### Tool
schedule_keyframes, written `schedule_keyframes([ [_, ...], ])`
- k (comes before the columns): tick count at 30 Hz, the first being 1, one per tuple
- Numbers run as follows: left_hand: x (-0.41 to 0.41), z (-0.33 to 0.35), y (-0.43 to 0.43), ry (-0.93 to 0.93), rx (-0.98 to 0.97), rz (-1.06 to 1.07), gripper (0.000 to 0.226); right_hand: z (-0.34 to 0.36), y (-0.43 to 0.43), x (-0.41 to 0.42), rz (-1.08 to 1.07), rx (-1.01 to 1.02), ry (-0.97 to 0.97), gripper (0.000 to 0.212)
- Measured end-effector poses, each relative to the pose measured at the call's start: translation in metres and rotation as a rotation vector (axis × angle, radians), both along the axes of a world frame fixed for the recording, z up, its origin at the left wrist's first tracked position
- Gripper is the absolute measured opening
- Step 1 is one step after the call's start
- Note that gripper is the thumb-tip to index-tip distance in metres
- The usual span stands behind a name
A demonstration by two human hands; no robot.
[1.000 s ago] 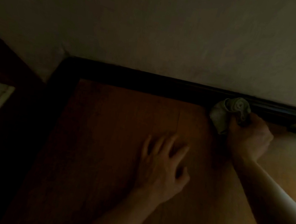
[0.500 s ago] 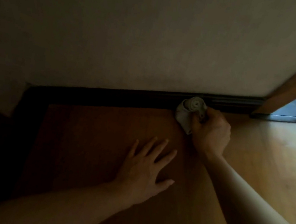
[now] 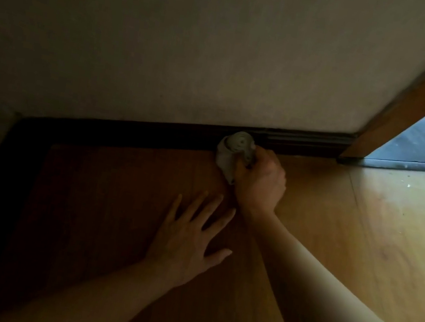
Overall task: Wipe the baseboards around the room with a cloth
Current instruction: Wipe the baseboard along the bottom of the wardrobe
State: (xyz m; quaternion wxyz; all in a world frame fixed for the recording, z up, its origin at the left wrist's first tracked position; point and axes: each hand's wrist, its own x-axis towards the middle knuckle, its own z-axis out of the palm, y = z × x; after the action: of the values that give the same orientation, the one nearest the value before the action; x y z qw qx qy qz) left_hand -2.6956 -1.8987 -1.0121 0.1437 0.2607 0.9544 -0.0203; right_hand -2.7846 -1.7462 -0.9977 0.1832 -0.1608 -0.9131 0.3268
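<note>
The right hand's fingers are partly buried in the cloth.

My left hand lies flat on the wooden floor, palm down and fingers spread, in the dim part near the dark baseboard that runs along the floor's far edge. Just beyond it my right hand presses a bunched pale cloth where floor and baseboard meet, the cloth's lower fold touching the boards. To the right the planks are brighter, with a few pale specks near the doorway threshold.
</note>
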Motion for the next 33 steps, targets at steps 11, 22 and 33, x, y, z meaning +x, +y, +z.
schedule_keyframes([
  [11,0.001,0.000,0.000,0.022,0.007,-0.017,0.075,0.008,0.057,0.006,-0.124,0.018,-0.070,0.025],
  [22,0.001,-0.002,0.001,0.033,-0.009,-0.027,0.076,0.009,0.081,0.006,-0.237,-0.012,-0.058,0.023],
  [33,0.000,-0.003,0.000,0.035,0.003,-0.018,0.076,0.009,0.061,0.006,-0.188,-0.043,-0.067,0.024],
])
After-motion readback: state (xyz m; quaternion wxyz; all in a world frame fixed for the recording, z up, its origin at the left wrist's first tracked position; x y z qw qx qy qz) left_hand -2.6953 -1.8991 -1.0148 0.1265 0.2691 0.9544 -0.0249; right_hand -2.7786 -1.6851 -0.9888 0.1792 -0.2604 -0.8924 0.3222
